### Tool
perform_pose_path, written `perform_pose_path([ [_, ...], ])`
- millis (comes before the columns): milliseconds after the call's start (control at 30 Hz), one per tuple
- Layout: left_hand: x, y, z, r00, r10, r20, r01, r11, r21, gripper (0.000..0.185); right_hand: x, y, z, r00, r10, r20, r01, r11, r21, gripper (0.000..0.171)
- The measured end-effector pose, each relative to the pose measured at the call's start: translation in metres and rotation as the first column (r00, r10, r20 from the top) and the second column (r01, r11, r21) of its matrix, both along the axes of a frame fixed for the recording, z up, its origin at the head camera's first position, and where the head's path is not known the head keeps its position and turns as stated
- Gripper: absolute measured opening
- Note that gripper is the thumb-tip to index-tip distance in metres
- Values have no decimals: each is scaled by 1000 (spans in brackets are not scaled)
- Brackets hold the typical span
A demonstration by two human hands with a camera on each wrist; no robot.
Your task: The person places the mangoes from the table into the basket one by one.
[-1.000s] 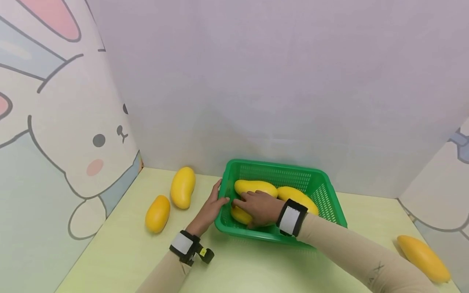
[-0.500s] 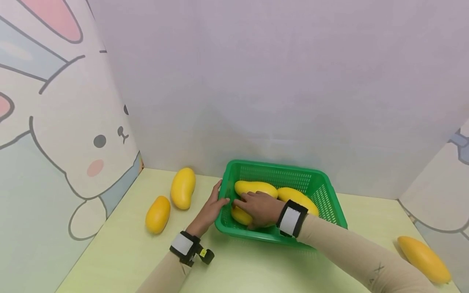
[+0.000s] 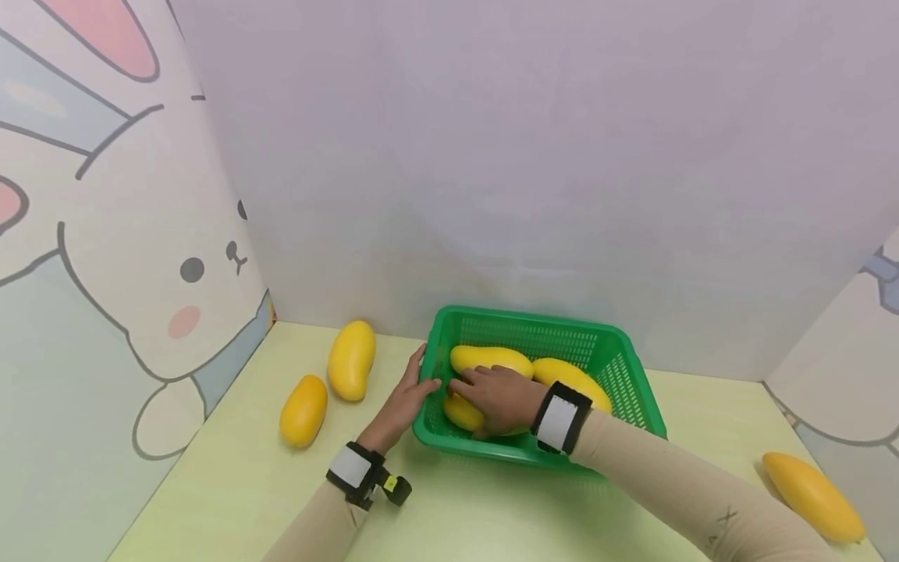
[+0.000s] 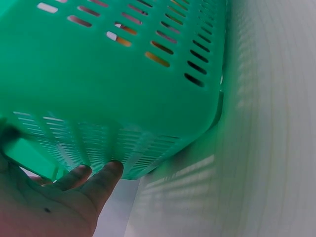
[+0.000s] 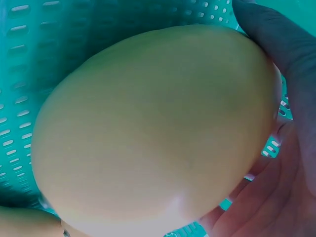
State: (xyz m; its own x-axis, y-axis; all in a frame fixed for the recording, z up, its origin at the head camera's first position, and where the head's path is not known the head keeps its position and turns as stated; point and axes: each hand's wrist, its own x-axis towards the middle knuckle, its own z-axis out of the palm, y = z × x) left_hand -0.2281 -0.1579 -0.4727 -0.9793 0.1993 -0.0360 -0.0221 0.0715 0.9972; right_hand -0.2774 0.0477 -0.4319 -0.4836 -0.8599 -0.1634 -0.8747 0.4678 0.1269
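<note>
**One hand steadies the basket, the other cups a mango inside it**

The right hand (image 3: 500, 400) reaches into the green basket (image 3: 618, 367) from the near side and lies over a yellow mango (image 3: 460, 412) at the basket's near-left corner. The right wrist view shows the palm and curled fingers (image 5: 276, 59) wrapped round the fruit's rounded body (image 5: 153, 133), so the mango is cupped from above, low against the slotted floor. That grip suits a smooth, heavy, egg-shaped thing: a broad wrap keeps it from slipping, where a fingertip pinch likely would not.

The left hand (image 3: 406, 400) is just outside the basket's left wall, thumb hooked over the rim, fingers straight and flat against the plastic. The left wrist view shows the fingertips (image 4: 106, 173) touching the underside edge of the wall (image 4: 113, 89). Holding nothing in a closed grip, it seems to brace the light basket so it does not slide or tip while the other hand works within.

Beyond the right hand's knuckles two more mangoes lie in the basket, one (image 3: 489, 359) toward the far-left, one (image 3: 572, 376) just past the wrist. Well to the left of the left hand, two mangoes (image 3: 351, 361) (image 3: 303, 410) rest on the pale table (image 3: 232, 499). Far behind the right elbow, another mango (image 3: 812, 496) lies by the table's edge.
</note>
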Motion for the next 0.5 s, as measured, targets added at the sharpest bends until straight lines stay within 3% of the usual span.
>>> perform_pose_path([
  [500, 0, 1, 2, 1000, 20, 6, -20, 1000, -22, 71, 1, 7, 7, 999, -18, 29, 19, 1000, -12, 72],
])
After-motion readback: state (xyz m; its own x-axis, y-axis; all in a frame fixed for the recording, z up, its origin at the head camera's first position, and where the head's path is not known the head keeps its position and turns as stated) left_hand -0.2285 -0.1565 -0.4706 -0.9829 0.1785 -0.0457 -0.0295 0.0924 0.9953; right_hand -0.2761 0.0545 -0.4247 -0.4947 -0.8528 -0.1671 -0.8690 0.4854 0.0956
